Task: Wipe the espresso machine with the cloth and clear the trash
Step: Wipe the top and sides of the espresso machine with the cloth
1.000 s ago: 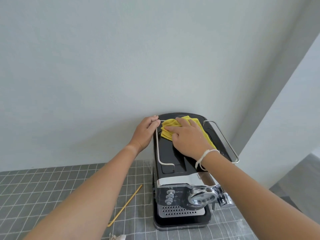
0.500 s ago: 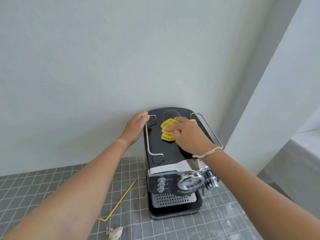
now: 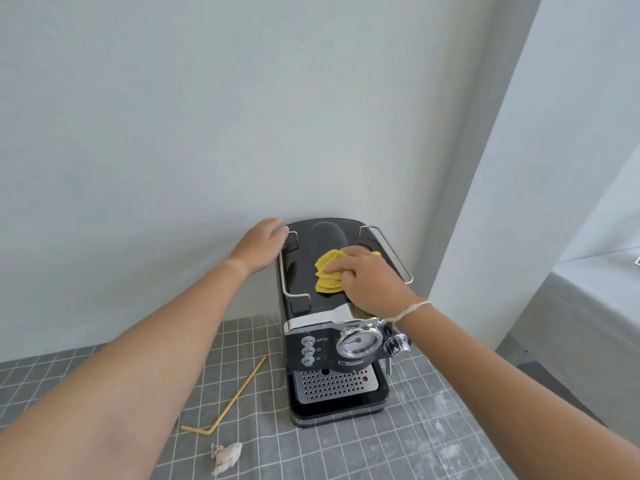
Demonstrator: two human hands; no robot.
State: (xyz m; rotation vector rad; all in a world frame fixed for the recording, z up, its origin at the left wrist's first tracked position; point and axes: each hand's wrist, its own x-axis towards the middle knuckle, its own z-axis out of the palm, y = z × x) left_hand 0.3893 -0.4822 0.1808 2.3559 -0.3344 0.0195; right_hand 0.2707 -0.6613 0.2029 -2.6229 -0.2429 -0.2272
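1. Compared with a second ago, the yellow cloth has travelled from the back of the machine top toward its middle, and it is now more bunched under the right hand. The wiping stroke goes toward the person.
2. The right hand presses the cloth on the black top of the espresso machine; its fingers bend over the folds, so this grip holds the cloth.
3. The left hand stays at the back left corner of the machine, by the wire rail, to steady it. Its fingers lie over the edge and hold nothing loose; this grip looks relaxed.
4. For the task this probably means the top is partly wiped, while the front panel and the drip tray wait.
5. The trash is untouched: the bent yellow straw and the crumpled paper lie on the desk, left of the machine.
6. Two wire rails border the top left and right, so the cloth moves freely only between them.
7. The wall is just behind, and the desk edge is near on the right; open room is mostly to the left.
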